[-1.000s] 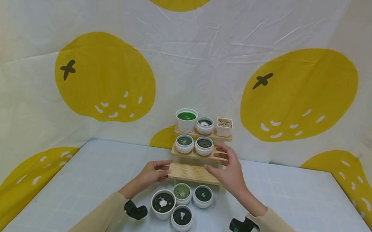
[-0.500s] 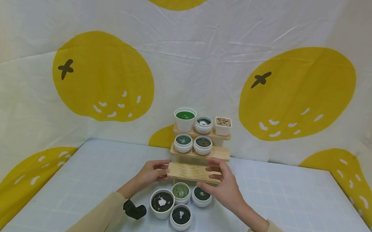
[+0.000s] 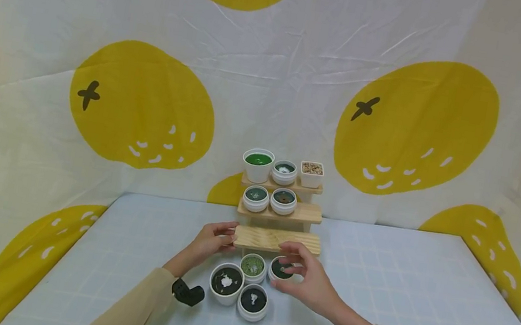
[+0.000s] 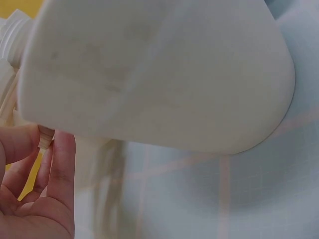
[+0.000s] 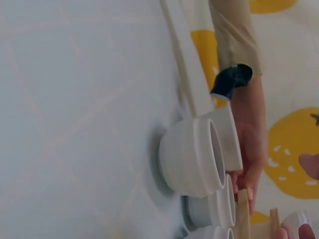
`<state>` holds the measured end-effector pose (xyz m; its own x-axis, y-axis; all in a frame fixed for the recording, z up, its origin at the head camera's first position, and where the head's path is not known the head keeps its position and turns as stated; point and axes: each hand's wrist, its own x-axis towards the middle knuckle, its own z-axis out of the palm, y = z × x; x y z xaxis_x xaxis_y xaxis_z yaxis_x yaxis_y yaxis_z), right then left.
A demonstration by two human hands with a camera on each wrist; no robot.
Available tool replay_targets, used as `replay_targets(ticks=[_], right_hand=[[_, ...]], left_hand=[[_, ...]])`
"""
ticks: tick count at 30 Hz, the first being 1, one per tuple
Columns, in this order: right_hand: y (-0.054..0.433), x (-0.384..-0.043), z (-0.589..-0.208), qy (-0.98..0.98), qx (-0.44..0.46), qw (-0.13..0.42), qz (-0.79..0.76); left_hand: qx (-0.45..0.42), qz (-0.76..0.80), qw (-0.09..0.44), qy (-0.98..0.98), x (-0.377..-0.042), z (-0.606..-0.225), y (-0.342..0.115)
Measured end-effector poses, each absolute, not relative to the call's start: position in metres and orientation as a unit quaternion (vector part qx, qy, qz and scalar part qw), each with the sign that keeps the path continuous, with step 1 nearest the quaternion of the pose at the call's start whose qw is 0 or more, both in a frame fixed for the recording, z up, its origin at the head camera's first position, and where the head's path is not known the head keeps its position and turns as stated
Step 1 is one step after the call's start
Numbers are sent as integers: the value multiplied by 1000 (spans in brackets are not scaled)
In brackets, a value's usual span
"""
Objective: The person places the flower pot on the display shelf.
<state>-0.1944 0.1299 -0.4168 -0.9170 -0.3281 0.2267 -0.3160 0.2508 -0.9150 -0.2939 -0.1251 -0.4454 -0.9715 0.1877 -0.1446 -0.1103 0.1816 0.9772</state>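
- Fingers of the right hand [image 3: 307, 281] are curved and set wide apart from the thumb, with nothing held; in the right wrist view the fingertips [image 5: 305, 232] are seen near the edge, apparently raised above the pot rims rather than touching them.
- The dark-green pot [image 3: 277, 270] is judged to be the thing reached for. It is stood on the table [image 3: 381, 298], just in front of the lowest shelf [image 3: 261, 238], and is partly covered by the right hand's fingers in the head view; from that view alone, contact cannot be told.
- One end of the lowest shelf is pinched between the thumb and fingers of the left hand [image 3: 209, 243]. This grip is best kept light and firm, so that the board is not tugged while the other hand is busy.
- For a sound hold, the thumb should be set against the near wall and the fingers against the far wall, below the rim, so that the filling is not touched.
- Room for the far fingers is judged to be tight beside the shelf's front edge; knuckles should be kept off the wood.
- The herb-filled pot [image 3: 252, 266] is placed close on the left, so a straight, level lift is advised, without any sideways sweep.
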Motion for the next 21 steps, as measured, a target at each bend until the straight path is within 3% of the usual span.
replay_targets(ticks=[21], right_hand=[[133,-168,-439,770,-245,61,-585]], left_hand=[[20,643,113,757,-291,-441,-124]])
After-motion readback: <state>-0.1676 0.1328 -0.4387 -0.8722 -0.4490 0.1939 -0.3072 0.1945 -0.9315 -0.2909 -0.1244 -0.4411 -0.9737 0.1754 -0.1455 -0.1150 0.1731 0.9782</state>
